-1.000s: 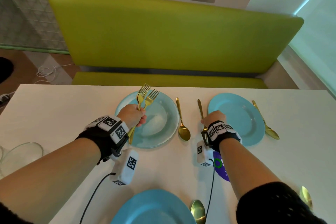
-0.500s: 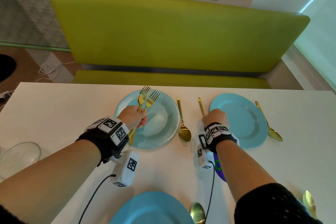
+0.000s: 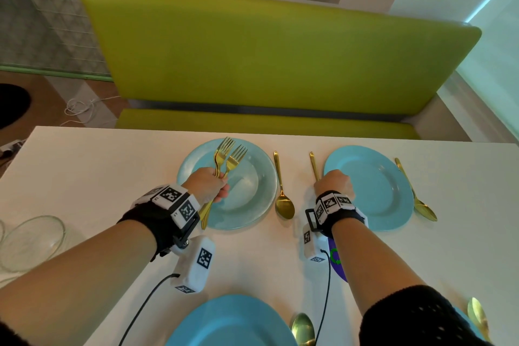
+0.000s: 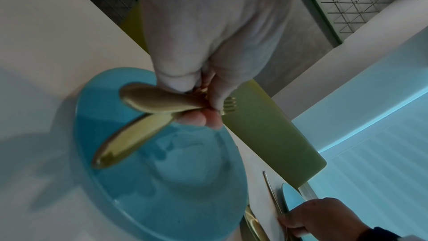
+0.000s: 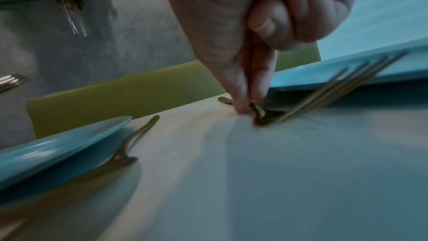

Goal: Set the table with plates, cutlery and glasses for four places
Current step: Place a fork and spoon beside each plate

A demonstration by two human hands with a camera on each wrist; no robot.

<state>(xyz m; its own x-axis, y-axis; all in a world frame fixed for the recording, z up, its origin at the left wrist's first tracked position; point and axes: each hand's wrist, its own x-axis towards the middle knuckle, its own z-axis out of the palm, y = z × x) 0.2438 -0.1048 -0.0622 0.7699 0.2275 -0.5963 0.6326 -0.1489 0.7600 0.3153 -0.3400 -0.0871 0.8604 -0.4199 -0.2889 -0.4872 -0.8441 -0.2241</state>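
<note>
My left hand [image 3: 209,187] grips two gold forks [image 3: 227,154] by their handles [image 4: 129,140], tines up, over the far-left blue plate [image 3: 252,196]. A gold spoon [image 3: 283,202] lies right of that plate. My right hand [image 3: 332,184] is down on the table; its thumb and forefinger [image 5: 245,102] pinch a third gold fork [image 3: 314,164] lying just left of the far-right blue plate [image 3: 376,188]. That fork's tines [image 5: 336,87] point toward me beside the plate's rim. Another gold spoon [image 3: 418,199] lies right of this plate.
A near blue plate [image 3: 230,320] with a spoon [image 3: 302,329] beside it sits at the table's front edge. Clear glassware [image 3: 31,241] stands at the far left. A purple sticker [image 3: 337,261] lies under my right wrist. A green bench [image 3: 266,50] runs behind the table.
Both hands stay where they were, with the same hold on the forks. Only the head view has shifted slightly.
</note>
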